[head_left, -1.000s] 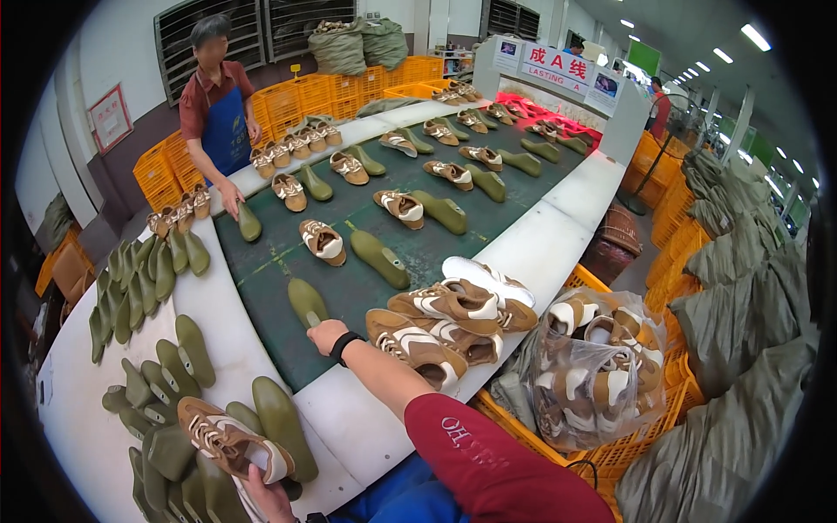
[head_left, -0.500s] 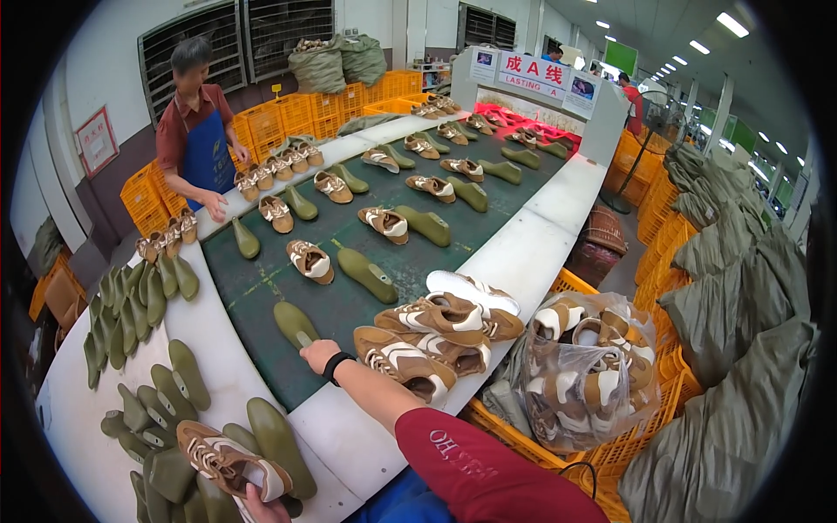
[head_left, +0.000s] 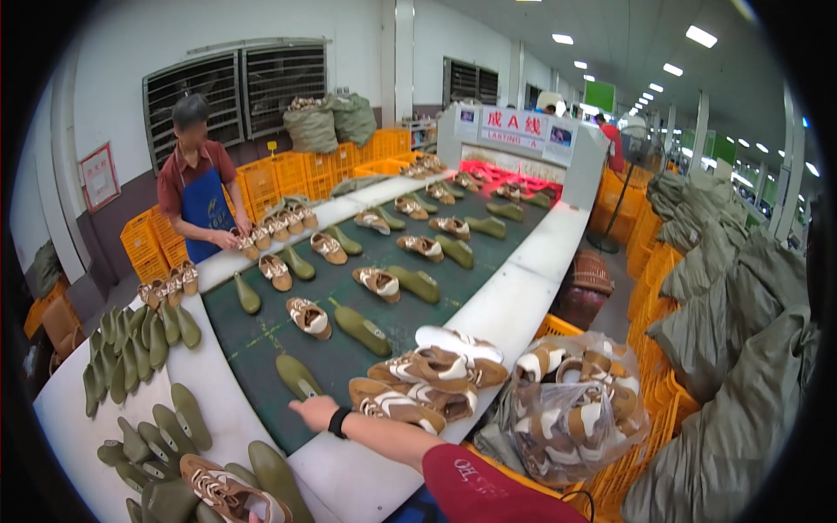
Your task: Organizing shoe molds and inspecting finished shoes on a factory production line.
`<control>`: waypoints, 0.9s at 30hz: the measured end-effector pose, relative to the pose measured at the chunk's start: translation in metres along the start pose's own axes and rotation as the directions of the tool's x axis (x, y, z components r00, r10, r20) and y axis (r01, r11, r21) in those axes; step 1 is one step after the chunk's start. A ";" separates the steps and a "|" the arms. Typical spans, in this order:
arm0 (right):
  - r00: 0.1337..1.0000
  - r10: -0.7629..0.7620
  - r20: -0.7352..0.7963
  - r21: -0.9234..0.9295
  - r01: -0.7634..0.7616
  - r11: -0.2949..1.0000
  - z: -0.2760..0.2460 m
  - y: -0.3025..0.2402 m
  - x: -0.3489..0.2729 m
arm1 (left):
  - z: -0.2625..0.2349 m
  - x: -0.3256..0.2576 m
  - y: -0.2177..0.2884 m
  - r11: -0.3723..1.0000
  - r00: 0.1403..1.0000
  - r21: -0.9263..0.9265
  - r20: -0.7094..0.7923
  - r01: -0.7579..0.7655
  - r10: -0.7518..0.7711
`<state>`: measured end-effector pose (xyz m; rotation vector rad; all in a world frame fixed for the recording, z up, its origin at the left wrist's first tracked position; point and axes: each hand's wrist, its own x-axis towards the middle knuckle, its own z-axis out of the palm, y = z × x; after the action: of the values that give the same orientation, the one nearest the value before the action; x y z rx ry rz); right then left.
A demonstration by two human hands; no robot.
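At the lower edge, my left hand (head_left: 255,518) shows only a fingertip at the heel opening of a brown and white sneaker (head_left: 228,490), closed on it; the rest is out of the picture. The sneaker is over a pile of green shoe lasts (head_left: 170,427). My right arm reaches across a stack of brown sneakers (head_left: 436,370). Over the near end of the green belt, my right hand (head_left: 317,413) has its index finger stretched out and holds nothing visible. Just beyond it lies a single green shoe last (head_left: 297,376), close to the fingers.
Sneakers and lasts lie in pairs along the green conveyor belt (head_left: 261,349), which runs into a machine with red light (head_left: 514,131). Across the belt, a co-worker (head_left: 199,179) handles sneakers. A plastic bag of sneakers (head_left: 575,418) sits in an orange crate on the right, near grey-green sacks (head_left: 724,383).
My right hand has let go of the last and drawn slightly back from it. The view has shifted, and my left hand has sunk mostly out of sight. The co-worker's hand has moved to the sneakers.
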<state>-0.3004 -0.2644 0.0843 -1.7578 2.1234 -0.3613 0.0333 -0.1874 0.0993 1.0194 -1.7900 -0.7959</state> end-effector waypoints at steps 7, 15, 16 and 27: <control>0.592 -0.638 -0.492 0.408 0.804 0.432 0.014 -0.139 -0.098 | 0.001 0.002 -0.005 0.948 0.972 -0.234 0.140 0.218 -0.189; 0.678 -0.610 -0.410 0.386 0.735 0.558 -0.012 -0.166 -0.157 | -0.002 0.000 -0.007 0.210 0.902 -0.909 0.282 0.360 -0.327; 0.685 -0.602 -0.410 0.424 0.727 0.540 -0.015 -0.168 -0.162 | -0.003 0.002 -0.004 0.188 0.887 -0.903 0.308 0.386 -0.343; 0.623 -0.678 -0.389 0.451 0.771 0.450 -0.017 -0.170 -0.184 | -0.011 0.000 0.005 0.166 0.861 -0.880 0.368 0.445 -0.352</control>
<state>-0.1272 -0.1171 0.1909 -2.1573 0.9527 -1.2689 0.0418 -0.1859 0.1082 0.5504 -0.6653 -1.9731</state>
